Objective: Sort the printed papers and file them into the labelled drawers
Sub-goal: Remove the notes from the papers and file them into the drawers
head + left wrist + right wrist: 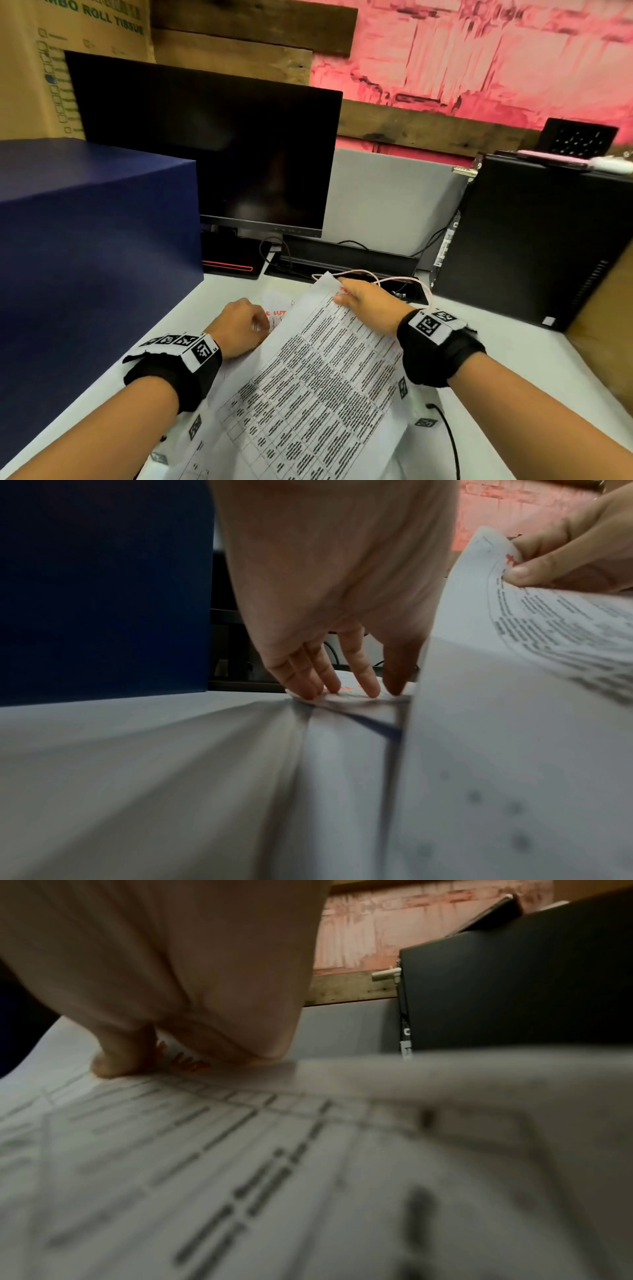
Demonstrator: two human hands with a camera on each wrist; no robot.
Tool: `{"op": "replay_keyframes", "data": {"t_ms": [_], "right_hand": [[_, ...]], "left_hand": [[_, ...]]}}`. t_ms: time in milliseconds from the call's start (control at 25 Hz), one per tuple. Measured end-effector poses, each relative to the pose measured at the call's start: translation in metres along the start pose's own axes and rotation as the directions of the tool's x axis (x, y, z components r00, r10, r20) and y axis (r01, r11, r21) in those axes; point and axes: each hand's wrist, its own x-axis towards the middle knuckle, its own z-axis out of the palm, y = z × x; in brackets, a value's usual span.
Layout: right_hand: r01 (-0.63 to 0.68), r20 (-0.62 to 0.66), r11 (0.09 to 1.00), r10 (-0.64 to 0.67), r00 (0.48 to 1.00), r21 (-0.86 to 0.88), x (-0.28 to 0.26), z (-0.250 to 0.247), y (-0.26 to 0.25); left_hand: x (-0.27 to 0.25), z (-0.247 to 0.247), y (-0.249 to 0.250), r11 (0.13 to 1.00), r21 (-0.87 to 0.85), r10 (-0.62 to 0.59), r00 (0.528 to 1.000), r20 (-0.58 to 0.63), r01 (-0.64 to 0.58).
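- While our right hand (368, 305) pinches the printed sheet (318, 383) at its top edge, thumb on top, the sheet lifts off the desk (513, 359).
- Our left hand's (239, 325) extended fingertips (371, 688) press a second paper (277, 308) flat beside the blue box (89, 246).

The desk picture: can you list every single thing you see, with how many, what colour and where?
Lifted sheet: one, white with black table print, middle, raised.
Papers underneath: count unclear, white with red heading, flat on desk.
Desk: one, pale grey.
Blue box: one, navy, left.
Monitor: one, black, off, behind papers.
Computer tower: one, black, right.
Cardboard box: one, brown, far left.
Cable: one, pinkish-white, behind the lifted sheet.
Wrist bands: two, black with markers.
Left hand: presses the papers underneath.
Right hand: pinches the lifted sheet's top edge.
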Motion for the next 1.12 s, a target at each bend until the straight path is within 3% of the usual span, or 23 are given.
{"op": "replay_keyframes", "data": {"t_ms": [200, 440, 680, 800, 960, 1120], "right_hand": [[-0.038, 0.084, 0.999, 0.038, 0.996, 0.0, -0.002, -0.009, 0.01], [-0.085, 0.273, 0.924, 0.196, 0.942, -0.372, -0.012, -0.017, 0.021], [-0.078, 0.348, 0.846, 0.299, 0.889, -0.527, -0.02, -0.009, 0.024], [-0.075, 0.328, 0.885, 0.248, 0.911, -0.46, -0.024, 0.005, 0.025], [-0.082, 0.263, 0.91, 0.202, 0.943, -0.406, -0.032, 0.004, 0.035], [-0.056, 0.282, 0.882, 0.209, 0.936, -0.468, -0.042, -0.014, 0.038]], "left_hand": [[-0.005, -0.006, -0.004, 0.995, 0.086, 0.038, 0.993, 0.109, -0.048], [-0.01, -0.025, 0.016, 0.99, 0.116, 0.047, 0.964, 0.26, -0.08], [-0.009, -0.01, 0.046, 0.991, 0.136, -0.011, 0.98, 0.197, -0.016], [-0.014, -0.004, 0.056, 0.999, 0.016, -0.033, 0.976, 0.215, 0.03], [-0.021, 0.0, 0.06, 1.0, 0.03, -0.011, 0.957, 0.289, 0.002], [-0.023, -0.01, 0.047, 0.993, -0.093, -0.058, 0.989, 0.136, 0.071]]}}
